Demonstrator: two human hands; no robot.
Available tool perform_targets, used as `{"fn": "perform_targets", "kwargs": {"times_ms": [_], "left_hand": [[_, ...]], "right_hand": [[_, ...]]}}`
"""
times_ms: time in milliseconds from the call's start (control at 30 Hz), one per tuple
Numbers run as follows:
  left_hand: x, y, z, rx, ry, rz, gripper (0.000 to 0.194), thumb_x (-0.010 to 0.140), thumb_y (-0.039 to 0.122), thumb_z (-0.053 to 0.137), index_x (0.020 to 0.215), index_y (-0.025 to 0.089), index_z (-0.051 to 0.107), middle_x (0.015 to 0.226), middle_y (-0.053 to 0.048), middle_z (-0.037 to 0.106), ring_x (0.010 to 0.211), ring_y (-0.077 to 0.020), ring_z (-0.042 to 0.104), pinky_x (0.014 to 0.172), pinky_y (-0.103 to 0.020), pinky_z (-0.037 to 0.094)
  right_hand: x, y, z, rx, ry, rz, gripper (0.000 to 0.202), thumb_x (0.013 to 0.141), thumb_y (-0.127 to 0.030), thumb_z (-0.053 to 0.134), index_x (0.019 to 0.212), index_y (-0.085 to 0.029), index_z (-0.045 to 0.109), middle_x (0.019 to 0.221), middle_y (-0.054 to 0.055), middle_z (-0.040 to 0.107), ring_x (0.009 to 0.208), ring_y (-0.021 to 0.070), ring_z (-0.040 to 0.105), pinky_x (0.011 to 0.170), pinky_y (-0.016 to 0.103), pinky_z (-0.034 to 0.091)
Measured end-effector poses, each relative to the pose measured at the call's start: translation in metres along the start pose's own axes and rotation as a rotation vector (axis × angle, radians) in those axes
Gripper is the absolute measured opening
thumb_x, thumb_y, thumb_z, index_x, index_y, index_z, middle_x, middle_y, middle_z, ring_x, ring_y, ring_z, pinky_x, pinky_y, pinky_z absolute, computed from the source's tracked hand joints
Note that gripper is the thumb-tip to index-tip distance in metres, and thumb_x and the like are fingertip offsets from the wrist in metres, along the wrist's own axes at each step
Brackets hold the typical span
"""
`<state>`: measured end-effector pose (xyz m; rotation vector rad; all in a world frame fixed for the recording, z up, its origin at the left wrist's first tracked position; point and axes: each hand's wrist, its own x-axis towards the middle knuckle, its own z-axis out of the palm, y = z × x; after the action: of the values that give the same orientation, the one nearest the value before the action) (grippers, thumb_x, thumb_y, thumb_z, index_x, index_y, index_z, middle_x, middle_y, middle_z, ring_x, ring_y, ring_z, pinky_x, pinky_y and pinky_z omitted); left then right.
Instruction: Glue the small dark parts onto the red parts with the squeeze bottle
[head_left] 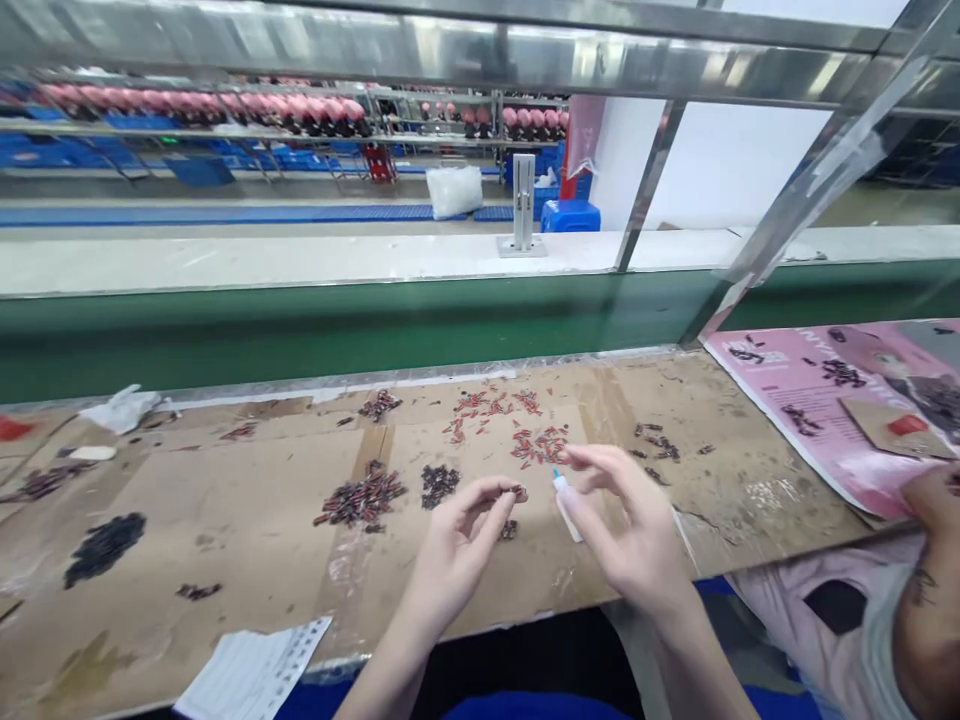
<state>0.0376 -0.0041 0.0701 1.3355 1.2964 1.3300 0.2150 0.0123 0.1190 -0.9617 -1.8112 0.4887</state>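
My left hand point(465, 535) pinches a small dark part with a bit of red point(519, 492) between thumb and fingertips. To its right, my right hand point(634, 525) has thumb and index finger apart, with nothing visible between them. A small white bottle with a blue tip point(568, 508) shows beside the right thumb, which partly overlaps it. Just beyond the right fingertips lies a scatter of small red pieces point(534, 446). Small black parts point(439, 485) form a pile left of my left hand, and a few dark parts point(509, 530) lie between the hands.
Cardboard point(255, 510) covers the bench. Further left are a red-and-black pile point(364, 497), a black pile point(105, 548) and a paper sheet point(255, 670). Dark parts point(658, 442) lie to the right. Another person's arm point(934, 600) is by the pink sheet point(817, 440). A metal post point(645, 190) rises behind.
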Motion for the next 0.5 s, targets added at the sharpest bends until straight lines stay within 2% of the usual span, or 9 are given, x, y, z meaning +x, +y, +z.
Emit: {"fn": "perform_targets", "kwargs": {"times_ms": [100,167,267,333,400,467,500], "left_hand": [[0.001,0.007,0.002,0.149,-0.048,0.101,0.019,0.088,0.033,0.056,0.093,0.019,0.069,0.088,-0.006,0.074,0.077,-0.0167,0.071,0.070,-0.024,0.057],[0.003,0.009,0.004,0.252,-0.072,0.179,0.019,0.090,0.030,0.054,0.097,0.019,0.068,0.091,-0.006,0.074,0.078,-0.0161,0.070,0.072,-0.025,0.057],[0.012,0.020,0.001,0.433,-0.149,0.338,0.021,0.093,0.026,0.050,0.103,0.018,0.066,0.095,-0.006,0.074,0.084,-0.0174,0.071,0.077,-0.028,0.058],[0.020,0.041,-0.006,0.576,-0.226,0.484,0.023,0.093,0.025,0.049,0.109,0.019,0.065,0.103,-0.008,0.073,0.096,-0.0206,0.069,0.084,-0.033,0.058],[0.021,0.065,-0.017,0.674,-0.229,0.643,0.026,0.093,0.022,0.047,0.113,0.020,0.064,0.114,-0.009,0.070,0.108,-0.0238,0.065,0.093,-0.040,0.055],[0.006,0.079,-0.030,0.646,-0.271,0.703,0.029,0.090,0.018,0.049,0.110,0.028,0.067,0.113,-0.003,0.071,0.109,-0.0223,0.065,0.094,-0.038,0.055],[-0.009,0.079,-0.038,0.599,-0.258,0.703,0.030,0.087,0.020,0.052,0.108,0.034,0.068,0.109,0.001,0.072,0.109,-0.0228,0.065,0.093,-0.038,0.056]], "right_hand": [[0.004,0.014,0.016,0.138,-0.141,0.164,0.019,0.086,-0.027,0.063,0.104,-0.023,0.068,0.098,0.006,0.071,0.082,0.0174,0.068,0.069,0.029,0.058],[0.003,0.020,0.024,0.196,-0.160,0.205,0.014,0.087,-0.028,0.061,0.096,-0.022,0.071,0.094,0.006,0.071,0.084,0.0174,0.068,0.072,0.029,0.057],[-0.002,0.022,0.028,0.222,-0.104,0.244,0.014,0.088,-0.026,0.058,0.089,-0.022,0.071,0.089,0.005,0.072,0.084,0.0172,0.068,0.073,0.028,0.056],[-0.006,0.024,0.028,0.254,-0.055,0.320,0.014,0.088,-0.029,0.058,0.087,-0.022,0.071,0.087,0.005,0.072,0.077,0.0166,0.068,0.069,0.028,0.056],[-0.009,0.032,0.026,0.298,-0.017,0.422,0.016,0.085,-0.034,0.060,0.085,-0.020,0.070,0.081,0.004,0.072,0.067,0.0156,0.066,0.063,0.028,0.055],[-0.013,0.048,0.019,0.295,0.043,0.504,0.021,0.082,-0.039,0.063,0.083,-0.019,0.069,0.077,0.004,0.072,0.062,0.0160,0.065,0.060,0.029,0.054],[-0.015,0.058,0.014,0.254,0.095,0.530,0.023,0.081,-0.041,0.064,0.082,-0.019,0.069,0.077,0.005,0.072,0.064,0.0171,0.065,0.062,0.030,0.054]]}}
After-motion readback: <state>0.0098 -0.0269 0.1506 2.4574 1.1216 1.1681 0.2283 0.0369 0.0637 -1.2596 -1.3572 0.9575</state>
